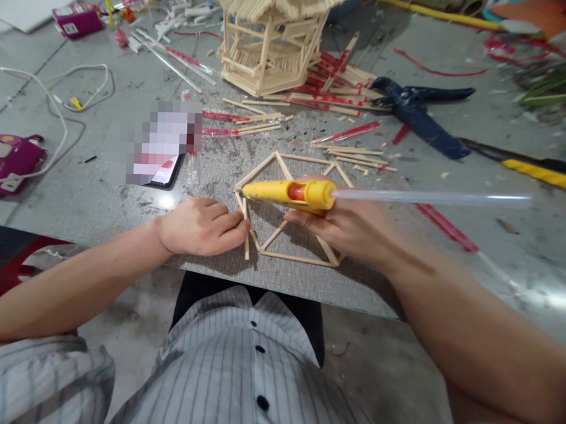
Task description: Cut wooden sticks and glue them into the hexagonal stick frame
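Note:
My right hand (329, 223) grips a yellow hot glue gun (269, 192), with a long clear glue stick (432, 197) poking out of its back. The nozzle points left and is at the left corner of a flat hexagonal frame (300, 258) made of thin wooden sticks, lying on the table. My left hand (208, 227) is closed on a short wooden stick (247, 235) beside the frame's left side; its fingertips are partly hidden. Part of the frame is covered by the glue gun and my right hand.
A stick-built pavilion model (260, 81) stands at the back. A phone (167, 146) lies left of the frame. Loose sticks (359, 156), dark blue cutters (421, 111) and a yellow-black tool (544, 175) are to the right. White cable (66, 124) and purple boxes (18, 162) sit at left.

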### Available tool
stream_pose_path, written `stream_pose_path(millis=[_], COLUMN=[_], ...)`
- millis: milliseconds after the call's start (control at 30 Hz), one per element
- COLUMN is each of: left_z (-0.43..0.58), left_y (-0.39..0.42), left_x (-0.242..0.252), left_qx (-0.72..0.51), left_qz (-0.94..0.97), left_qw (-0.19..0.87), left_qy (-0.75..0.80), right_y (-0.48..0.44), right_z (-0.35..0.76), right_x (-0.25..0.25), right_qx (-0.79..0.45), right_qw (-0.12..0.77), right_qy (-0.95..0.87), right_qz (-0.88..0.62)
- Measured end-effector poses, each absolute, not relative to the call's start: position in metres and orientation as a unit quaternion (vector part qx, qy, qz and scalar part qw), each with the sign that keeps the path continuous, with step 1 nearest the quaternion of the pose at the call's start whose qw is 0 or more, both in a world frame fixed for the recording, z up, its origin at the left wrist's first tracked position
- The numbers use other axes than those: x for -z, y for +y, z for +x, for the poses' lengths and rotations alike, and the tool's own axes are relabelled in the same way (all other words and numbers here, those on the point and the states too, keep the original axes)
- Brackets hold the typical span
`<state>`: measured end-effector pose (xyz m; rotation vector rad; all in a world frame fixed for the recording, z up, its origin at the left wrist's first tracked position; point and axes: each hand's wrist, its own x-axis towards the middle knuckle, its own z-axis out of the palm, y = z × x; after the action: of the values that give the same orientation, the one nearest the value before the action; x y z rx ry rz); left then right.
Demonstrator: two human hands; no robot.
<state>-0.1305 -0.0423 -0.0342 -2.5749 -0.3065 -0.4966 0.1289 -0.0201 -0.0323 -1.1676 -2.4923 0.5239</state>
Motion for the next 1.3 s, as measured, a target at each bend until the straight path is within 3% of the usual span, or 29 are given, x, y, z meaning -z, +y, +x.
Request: stream_pose_path(millis=[167,500,1300], left_z=[-0.131,-0.132,-0.13], left_y=[-0.042,-0.042,-0.041], left_x=[0.034,0.035,0.032], left_qx=[0.168,0.158,0.166], left_qz=[-0.946,-0.947,-0.951], left_qw=[0.254,0.253,0.24], left_qy=[-0.114,-0.12,-0.107], right_y=[-0.02,-0.019,-0.021], right_z=[0.129,0.135,0.129], right_x=[0.033,0.038,0.028], right_qx=[-0.172,-0.144,-0.181], right_qw=[0.148,0.212,0.16], right_qy=[-0.872,-0.867,-0.874], right_qz=[-0.435,-0.428,-0.422])
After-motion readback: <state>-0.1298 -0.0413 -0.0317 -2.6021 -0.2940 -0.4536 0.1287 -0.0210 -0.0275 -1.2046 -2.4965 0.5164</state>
